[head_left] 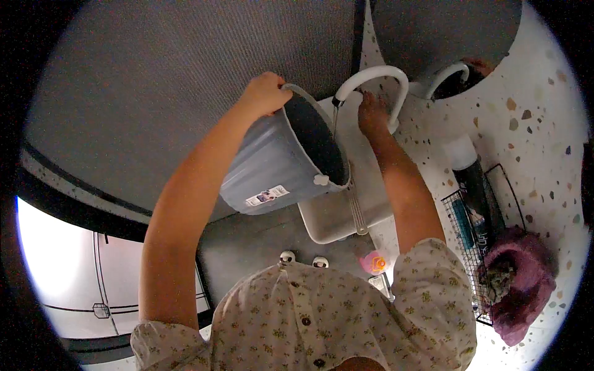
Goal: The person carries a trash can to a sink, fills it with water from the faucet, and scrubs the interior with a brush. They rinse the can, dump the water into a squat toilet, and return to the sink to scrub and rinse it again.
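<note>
The person's left hand (267, 94) is grasping the upper rim of a grey bucket (272, 167), fingers curling over the edge. The bucket is leaning over a white sink (318, 226), its mouth turning toward the tap, and a label (267, 196) is showing on its side. Its handle (357, 213) is hanging down in front of the basin. A white curved tap (378, 70) is arching over the sink, and a thin stream of water (335, 120) is running from its spout down to the bucket's mouth. The right hand (372, 114) is reaching in behind the spout, beside the tap's base; whether it is gripping anything there, one cannot tell. To the right, a wire basket (456, 226) is holding a dark bottle (475, 191), and a purple cloth (532, 278) is draping over its side. A round mirror (445, 31) is reflecting the tap.
</note>
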